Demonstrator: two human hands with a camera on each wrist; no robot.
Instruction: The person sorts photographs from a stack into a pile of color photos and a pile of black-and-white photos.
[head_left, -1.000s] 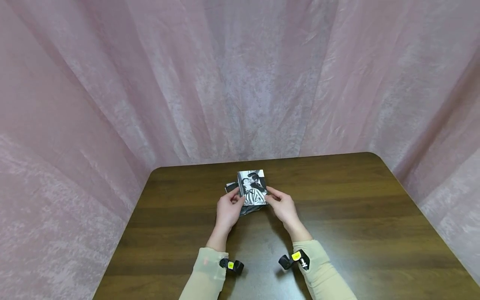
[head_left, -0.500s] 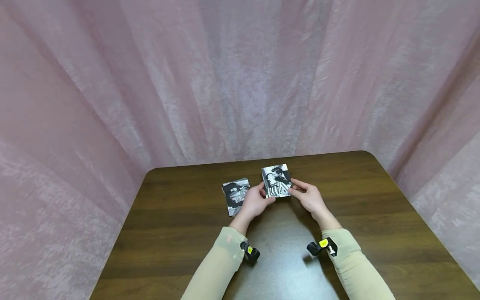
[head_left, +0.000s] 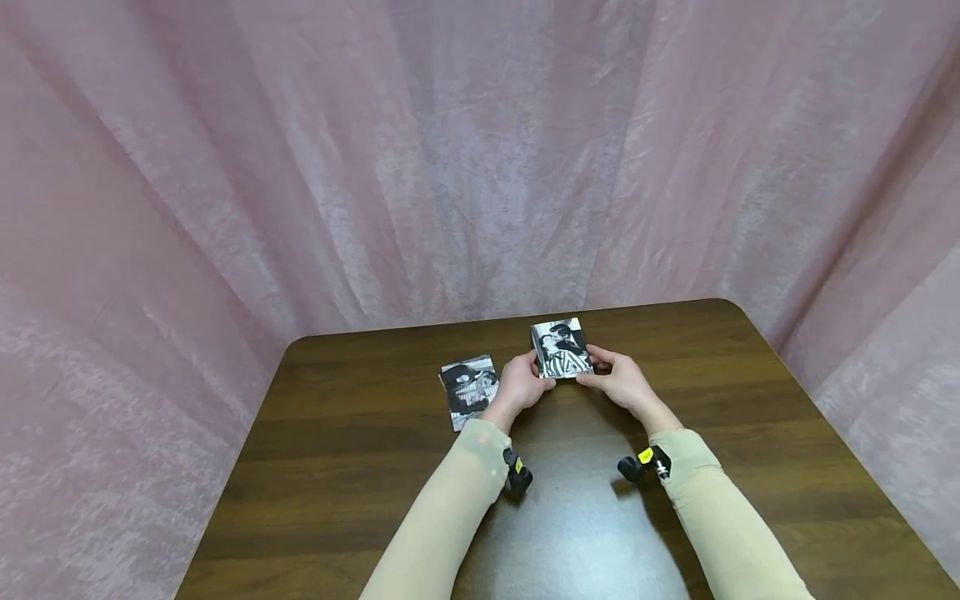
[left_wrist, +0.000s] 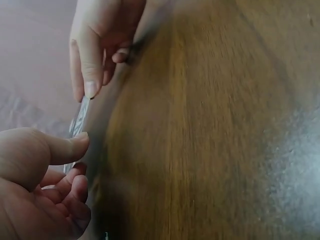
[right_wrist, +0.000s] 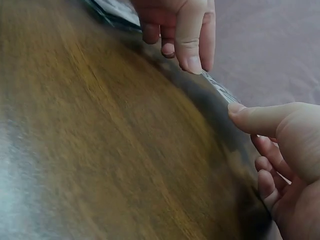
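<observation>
Beige sleeves [head_left: 442, 517] come first, reaching away over the dark wooden bench [head_left: 337, 483], each wrist carrying a small black camera with a yellow tag [head_left: 517, 475]. Beyond them the two hands meet over the far half of the bench. The left hand [head_left: 521, 385] takes the near left edge of a black-and-white photo [head_left: 561, 348], thumb on top and fingers curled beneath; the right hand [head_left: 618, 382] does the same at the near right edge. So each grip is narrow and closed on that one print, pinching its border. From the left wrist view the photo [left_wrist: 79, 117] shows only edge-on, a thin line between the thumb tips, lifted a little off the wood. The right wrist view gives the same thin edge [right_wrist: 220, 89] between the two thumbs.

Off to the left of the left hand, a second black-and-white photo [head_left: 468, 390] lies flat on the bench, apart from the held one. Behind the bench's far edge hangs a pink crinkled curtain [head_left: 480, 167], wrapping round both sides.
</observation>
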